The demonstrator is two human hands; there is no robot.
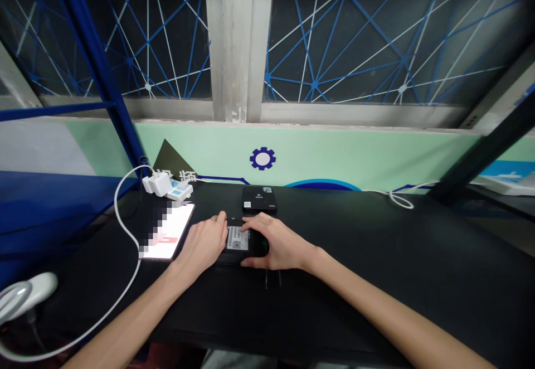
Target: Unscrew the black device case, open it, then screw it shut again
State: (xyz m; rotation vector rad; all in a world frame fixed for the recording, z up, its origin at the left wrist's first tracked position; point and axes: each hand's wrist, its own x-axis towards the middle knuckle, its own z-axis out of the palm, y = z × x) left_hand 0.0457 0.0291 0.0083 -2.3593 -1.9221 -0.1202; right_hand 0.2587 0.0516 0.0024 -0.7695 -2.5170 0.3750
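A flat black device with a white printed label lies on the black tabletop between my two hands. My left hand is closed, its curled fingers pressed on the device's left end. My right hand grips the right end, with fingers on the far edge and thumb on the near edge. The palm hides part of that end. Two thin prongs stick out below my right hand; I cannot make out what they belong to. Just behind sits a smaller black box with small stickers.
To the left lies a phone with a lit screen. White chargers in a power strip stand behind it, and a white cable loops toward the front left. A white rounded device is at far left. Blue frame posts flank the table.
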